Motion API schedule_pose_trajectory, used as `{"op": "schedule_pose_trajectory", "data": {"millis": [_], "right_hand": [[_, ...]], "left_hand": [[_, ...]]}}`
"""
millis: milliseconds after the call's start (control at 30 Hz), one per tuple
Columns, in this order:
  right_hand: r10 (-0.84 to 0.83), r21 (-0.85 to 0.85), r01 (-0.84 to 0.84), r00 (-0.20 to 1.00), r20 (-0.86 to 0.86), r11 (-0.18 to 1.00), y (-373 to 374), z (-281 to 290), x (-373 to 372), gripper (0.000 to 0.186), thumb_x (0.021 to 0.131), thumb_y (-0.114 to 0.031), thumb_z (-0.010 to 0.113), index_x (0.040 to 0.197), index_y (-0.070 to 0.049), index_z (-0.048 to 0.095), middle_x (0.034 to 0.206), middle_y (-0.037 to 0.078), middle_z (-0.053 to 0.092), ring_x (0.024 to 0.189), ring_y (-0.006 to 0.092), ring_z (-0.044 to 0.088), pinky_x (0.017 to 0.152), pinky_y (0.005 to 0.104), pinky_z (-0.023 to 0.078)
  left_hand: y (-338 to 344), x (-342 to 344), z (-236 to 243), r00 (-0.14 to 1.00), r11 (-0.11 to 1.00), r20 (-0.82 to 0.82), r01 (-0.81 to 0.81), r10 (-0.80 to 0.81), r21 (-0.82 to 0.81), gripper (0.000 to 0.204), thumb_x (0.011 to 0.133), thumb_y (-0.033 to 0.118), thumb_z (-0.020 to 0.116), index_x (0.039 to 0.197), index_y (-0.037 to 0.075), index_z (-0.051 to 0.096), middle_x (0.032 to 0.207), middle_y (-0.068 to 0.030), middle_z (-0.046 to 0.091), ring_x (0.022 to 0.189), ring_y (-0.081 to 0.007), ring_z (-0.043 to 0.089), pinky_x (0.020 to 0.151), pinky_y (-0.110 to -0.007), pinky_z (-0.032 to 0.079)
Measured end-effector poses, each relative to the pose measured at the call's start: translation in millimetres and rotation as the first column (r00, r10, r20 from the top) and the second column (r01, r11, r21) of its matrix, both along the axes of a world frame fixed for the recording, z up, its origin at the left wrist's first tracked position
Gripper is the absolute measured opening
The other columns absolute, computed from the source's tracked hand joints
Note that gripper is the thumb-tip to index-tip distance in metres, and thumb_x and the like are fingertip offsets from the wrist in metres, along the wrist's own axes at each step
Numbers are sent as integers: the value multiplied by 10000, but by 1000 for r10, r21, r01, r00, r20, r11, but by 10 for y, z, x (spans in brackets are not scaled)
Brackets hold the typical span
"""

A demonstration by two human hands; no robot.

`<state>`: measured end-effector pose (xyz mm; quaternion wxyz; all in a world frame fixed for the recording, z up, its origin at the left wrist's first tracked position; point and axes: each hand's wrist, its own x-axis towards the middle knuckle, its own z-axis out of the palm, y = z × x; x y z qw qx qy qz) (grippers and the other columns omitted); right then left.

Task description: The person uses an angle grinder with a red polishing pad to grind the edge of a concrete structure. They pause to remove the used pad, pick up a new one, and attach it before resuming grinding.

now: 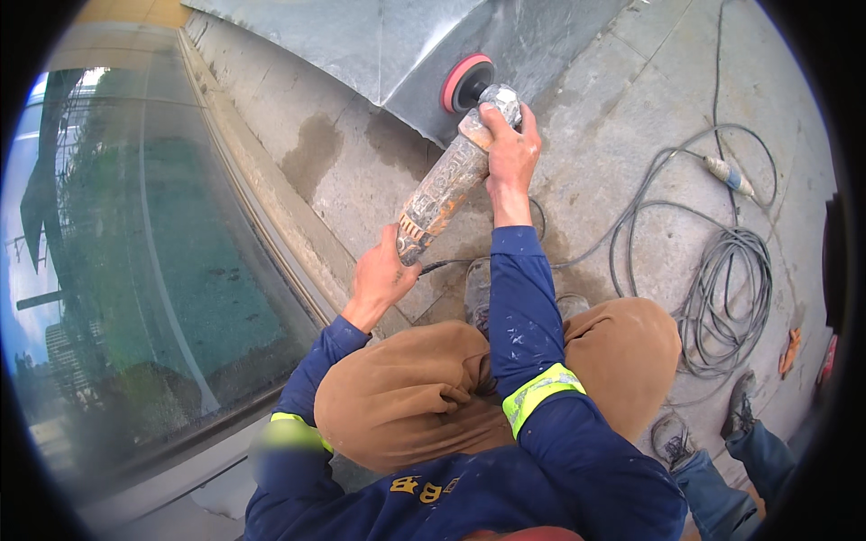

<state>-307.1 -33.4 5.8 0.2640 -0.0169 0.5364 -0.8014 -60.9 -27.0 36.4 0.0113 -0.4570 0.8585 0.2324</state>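
Observation:
Both my hands hold an angle polisher [444,191], its body worn and smeared with grey and orange. My left hand [381,278] is wrapped round the rear end, where the cord comes out. Up by the head, my right hand [511,153] grips the tool with the thumb on top. A round red and black pad [467,83] on the polisher sits against the side of a grey metal-like slab [406,54], close to its lower corner. Whether the pad is spinning cannot be told.
A glass pane [171,261] runs along my left. On the concrete floor [595,135] at the right lie a coiled grey cord [726,302], a cable connector [729,176] and an orange object [790,352]. Another person's shoes [672,439] stand at the lower right.

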Motion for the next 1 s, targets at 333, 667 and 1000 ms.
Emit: {"op": "schedule_pose_trajectory", "data": {"millis": [333, 667, 1000], "right_hand": [[-71, -51, 64, 985, -157, 997, -81, 45, -18, 708, 836, -117, 728, 1424, 104, 402, 1237, 219, 591, 1003, 255, 653, 826, 354, 561], [-54, -116, 46, 996, -69, 992, -49, 59, 53, 667, 856, -65, 696, 1442, 72, 410, 1234, 200, 595, 1014, 239, 650, 841, 350, 563], [-55, -119, 52, 998, -17, 991, -22, 75, 8, 656, 812, -127, 737, 1378, 86, 484, 1160, 184, 642, 1029, 224, 621, 920, 340, 498]], "left_hand": [[-47, -44, 3, 1000, 1000, -21, -15, 14, -18, 597, 731, 155, 698, 1255, 33, 440, 790, -269, 667, 777, -487, 651, 682, -528, 514], [-43, 19, -33, 999, 1000, 44, -3, 4, -16, 614, 728, 165, 705, 1263, 33, 434, 778, -256, 663, 763, -488, 645, 662, -523, 507], [-39, -50, -80, 999, 998, 39, 25, -23, -59, 632, 721, 167, 751, 1260, 35, 449, 788, -240, 668, 749, -453, 660, 636, -505, 519]]}}
